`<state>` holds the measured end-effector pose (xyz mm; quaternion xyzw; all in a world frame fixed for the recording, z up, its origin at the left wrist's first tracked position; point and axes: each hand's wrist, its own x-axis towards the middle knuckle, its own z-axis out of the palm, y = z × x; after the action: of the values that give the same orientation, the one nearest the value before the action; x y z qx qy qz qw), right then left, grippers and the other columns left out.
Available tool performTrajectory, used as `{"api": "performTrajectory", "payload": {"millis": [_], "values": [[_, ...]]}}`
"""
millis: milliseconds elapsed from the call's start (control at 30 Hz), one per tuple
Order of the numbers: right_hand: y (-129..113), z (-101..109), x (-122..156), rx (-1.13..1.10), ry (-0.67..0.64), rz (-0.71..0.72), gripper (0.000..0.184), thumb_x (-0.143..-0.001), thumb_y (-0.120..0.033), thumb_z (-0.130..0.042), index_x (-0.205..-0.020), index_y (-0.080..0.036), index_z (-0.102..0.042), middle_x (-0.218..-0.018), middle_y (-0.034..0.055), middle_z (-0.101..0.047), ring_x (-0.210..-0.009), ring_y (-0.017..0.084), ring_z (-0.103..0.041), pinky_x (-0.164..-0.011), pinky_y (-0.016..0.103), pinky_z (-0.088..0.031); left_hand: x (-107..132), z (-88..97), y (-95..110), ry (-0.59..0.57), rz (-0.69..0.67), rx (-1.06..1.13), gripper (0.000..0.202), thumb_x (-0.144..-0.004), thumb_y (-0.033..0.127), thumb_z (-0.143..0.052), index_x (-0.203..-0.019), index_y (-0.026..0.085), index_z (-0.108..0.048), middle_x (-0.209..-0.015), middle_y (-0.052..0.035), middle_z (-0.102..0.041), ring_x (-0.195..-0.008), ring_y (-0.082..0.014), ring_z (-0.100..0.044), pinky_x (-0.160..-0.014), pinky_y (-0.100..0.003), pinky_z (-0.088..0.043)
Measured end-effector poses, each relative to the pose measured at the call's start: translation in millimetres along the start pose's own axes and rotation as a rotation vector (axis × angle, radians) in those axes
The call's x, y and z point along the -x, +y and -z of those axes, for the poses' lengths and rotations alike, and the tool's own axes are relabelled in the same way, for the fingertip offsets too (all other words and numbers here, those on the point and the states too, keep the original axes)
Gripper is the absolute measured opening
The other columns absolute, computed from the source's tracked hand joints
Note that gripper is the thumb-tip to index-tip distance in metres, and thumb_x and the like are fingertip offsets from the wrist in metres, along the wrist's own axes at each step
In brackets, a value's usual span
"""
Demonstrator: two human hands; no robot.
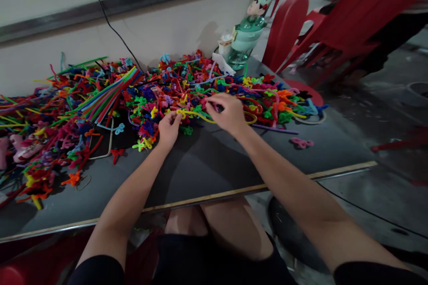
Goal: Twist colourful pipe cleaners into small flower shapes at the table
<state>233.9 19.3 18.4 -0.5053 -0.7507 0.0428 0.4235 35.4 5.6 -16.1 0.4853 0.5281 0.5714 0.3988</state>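
A yellow pipe cleaner stretches between my two hands above the near edge of the pile. My left hand pinches its looped end between thumb and fingers. My right hand is closed round the strand farther along, with the fingertips curled in. Past the right hand, a yellow curve shows near the table. Behind both hands lies a heap of bent, colourful pipe cleaners. A bundle of straight pipe cleaners rests on the heap to the left.
A green bottle with a figure-shaped top stands at the back of the dark table. A pink looped piece lies at right. Red plastic chairs are beyond. A black cable hangs along the wall.
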Motion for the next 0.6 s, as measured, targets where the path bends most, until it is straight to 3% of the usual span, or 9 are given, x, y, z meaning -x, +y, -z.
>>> {"api": "performTrajectory", "payload": {"millis": [67, 100, 200, 267, 433, 600], "values": [[20, 20, -6, 0.190, 0.015, -0.124, 0.027, -0.082, -0.023, -0.055, -0.101, -0.019, -0.073, -0.106, 0.0104, -0.070, -0.102, 0.025, -0.064, -0.093, 0.041, -0.049, -1, 0.1, -1, 0.004, 0.003, 0.004, 0.005, -0.082, 0.021, -0.064, -0.084, 0.017, -0.065, -0.078, -0.0018, -0.067, -0.062, -0.0084, -0.060, -0.057, -0.020, -0.049], [32, 29, -8, 0.290, -0.038, -0.196, 0.027, -0.079, -0.022, -0.058, -0.101, -0.017, -0.072, -0.106, 0.0118, -0.070, -0.103, 0.028, -0.063, -0.093, 0.044, -0.048, -1, 0.1, -1, 0.003, 0.005, 0.005, 0.005, -0.082, 0.021, -0.064, -0.085, 0.017, -0.065, -0.078, -0.0018, -0.067, -0.061, -0.0081, -0.060, -0.056, -0.020, -0.048], [65, 48, -6, 0.551, -0.300, -0.375, 0.046, -0.069, -0.025, -0.070, -0.112, -0.009, -0.067, -0.109, 0.0194, -0.066, -0.103, 0.034, -0.061, -0.088, 0.046, -0.048, -1, 0.0, -1, -0.012, 0.022, 0.009, 0.006, -0.083, 0.021, -0.063, -0.087, 0.017, -0.065, -0.079, -0.0024, -0.068, -0.060, -0.0078, -0.061, -0.051, -0.018, -0.045], [76, 53, -4, 0.633, -0.434, -0.343, 0.058, -0.066, -0.028, -0.073, -0.119, -0.007, -0.063, -0.115, 0.0219, -0.063, -0.105, 0.035, -0.059, -0.085, 0.043, -0.048, -1, -0.2, 0, -0.031, 0.056, 0.022, 0.006, -0.084, 0.022, -0.061, -0.087, 0.017, -0.064, -0.077, -0.0027, -0.068, -0.057, -0.0079, -0.062, -0.045, -0.017, -0.039], [60, 50, -7, 0.719, -0.615, -0.326, 0.040, -0.072, -0.024, -0.068, -0.107, -0.006, -0.067, -0.106, 0.0213, -0.067, -0.095, 0.032, -0.063, -0.071, 0.036, -0.048, -1, 0.0, 1, -0.078, 0.106, 0.054, 0.012, -0.086, 0.026, -0.061, -0.093, 0.017, -0.062, -0.076, -0.0026, -0.069, -0.051, -0.0080, -0.062, -0.038, -0.016, -0.033], [29, 61, -27, 0.797, -0.646, -0.368, 0.047, -0.074, -0.014, -0.066, -0.117, 0.001, -0.058, -0.106, 0.0270, -0.067, -0.094, 0.032, -0.065, -0.067, 0.034, -0.044, -3, 3.3, 2, -0.048, 0.117, 0.087, 0.015, -0.086, 0.029, -0.061, -0.091, 0.015, -0.061, -0.077, -0.0021, -0.069, -0.048, -0.0067, -0.059, -0.038, -0.015, -0.031]]}}
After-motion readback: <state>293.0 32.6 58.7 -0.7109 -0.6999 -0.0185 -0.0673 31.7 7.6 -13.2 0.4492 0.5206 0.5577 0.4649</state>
